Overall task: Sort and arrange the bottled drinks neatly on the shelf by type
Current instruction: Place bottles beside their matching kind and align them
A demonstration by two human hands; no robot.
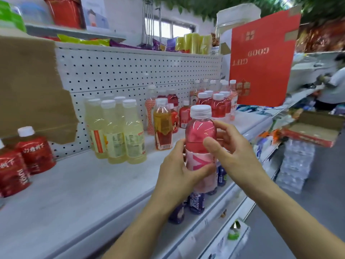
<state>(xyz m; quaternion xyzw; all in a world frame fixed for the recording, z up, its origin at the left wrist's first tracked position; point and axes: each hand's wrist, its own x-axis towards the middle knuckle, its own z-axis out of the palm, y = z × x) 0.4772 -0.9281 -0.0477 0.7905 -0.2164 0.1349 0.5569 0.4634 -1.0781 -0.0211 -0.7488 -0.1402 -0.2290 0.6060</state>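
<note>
So, far out to the left of your fingers, the red-labelled bottles point(28, 156) stand as one group on the shelf point(74, 184). Nearer to you, the pale yellow bottles point(115, 131) form a tight block of their own, and those two types look done.

Just left of your fingers it is less tidy. An amber bottle point(162, 126) stands alone in front of a loose mix of small red bottles point(183, 114) of more than one shape, and I judge that part is yet to be sorted.

Your left hand point(177, 174) has its fingers wrapped round the labelled lower half of the pink bottle point(199, 129). Your right hand point(229, 146) closes thumb and fingers on the bottle's shoulder, under the white cap. The bottle is upright, held in the air at the shelf's front edge.

Beyond your fingertips and a little right, a cluster of red drinks with white caps point(216, 105) stands toward the back. I cannot tell whether they match what you hold, though the caps look alike. Below your fingers, purple bottles point(196, 202) sit on the lower shelf.

My reading is roughly midway: this bottle is unplaced and the middle jumble is left.
</note>
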